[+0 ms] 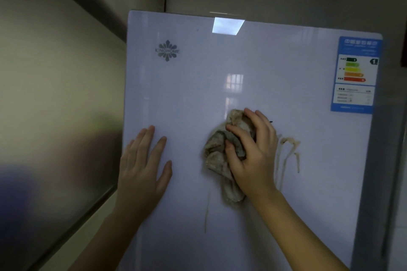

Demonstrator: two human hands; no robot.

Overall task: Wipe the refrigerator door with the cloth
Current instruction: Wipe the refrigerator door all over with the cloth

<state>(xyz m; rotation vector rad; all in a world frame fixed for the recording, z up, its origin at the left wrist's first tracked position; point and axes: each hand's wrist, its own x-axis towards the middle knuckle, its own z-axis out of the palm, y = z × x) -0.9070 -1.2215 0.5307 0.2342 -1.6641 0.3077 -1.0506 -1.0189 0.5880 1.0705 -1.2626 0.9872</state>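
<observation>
We face the refrigerator door (253,68), a glossy pale panel that fills most of the view and reflects a window and a ceiling light. To its left a wall (55,94) carries a dim frosted panel. On the door's upper right sits a blue energy label (355,75); at upper left is a grey snowflake logo (167,50). Our left hand (143,169) lies flat against the door's lower left, fingers spread, holding nothing. Our right hand (253,152), near the door's middle, has its grip closed around the crumpled, stained cloth (217,154), pressing it to the surface. Just right of that hand, brownish drip streaks (288,152) run down the door; another thin streak trails below the cloth. A tiny dark speck beside the knuckles may be dirt.
</observation>
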